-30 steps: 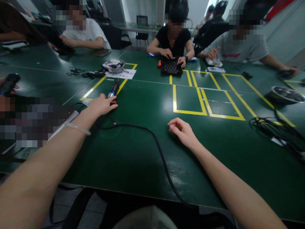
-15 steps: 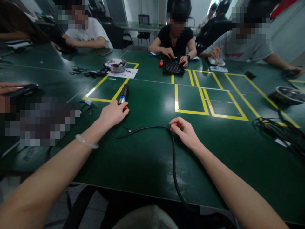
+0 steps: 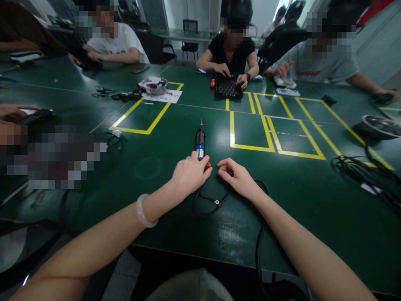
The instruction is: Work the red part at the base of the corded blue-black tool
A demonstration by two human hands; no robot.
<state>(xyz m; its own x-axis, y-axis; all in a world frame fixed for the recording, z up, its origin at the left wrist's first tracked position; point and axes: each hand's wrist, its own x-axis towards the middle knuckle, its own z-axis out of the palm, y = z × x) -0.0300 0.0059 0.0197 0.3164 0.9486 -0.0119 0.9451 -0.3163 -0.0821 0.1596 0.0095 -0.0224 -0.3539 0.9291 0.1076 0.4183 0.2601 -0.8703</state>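
Note:
My left hand (image 3: 190, 174) is closed round the rear end of an electric screwdriver (image 3: 200, 139), a black and blue tool with an orange part, lying on the green table (image 3: 175, 225) with its bit pointing away from me. Its black cord (image 3: 216, 202) loops under both hands and runs off the near edge. My right hand (image 3: 237, 178) rests just right of the tool, fingers loosely curled, thumb and forefinger close together, holding nothing that I can see.
Yellow tape rectangles (image 3: 250, 129) mark the tabletop ahead. A black parts tray (image 3: 228, 88) sits in front of a person across the table. A round dish on paper (image 3: 156, 88) lies far left, cables (image 3: 366, 171) and a fan-like disc (image 3: 380, 125) at right. Several people sit around.
My left hand has dragged the screwdriver from the left yellow rectangle to the middle, close to my right hand. The cord has bunched into a loop beneath both hands.

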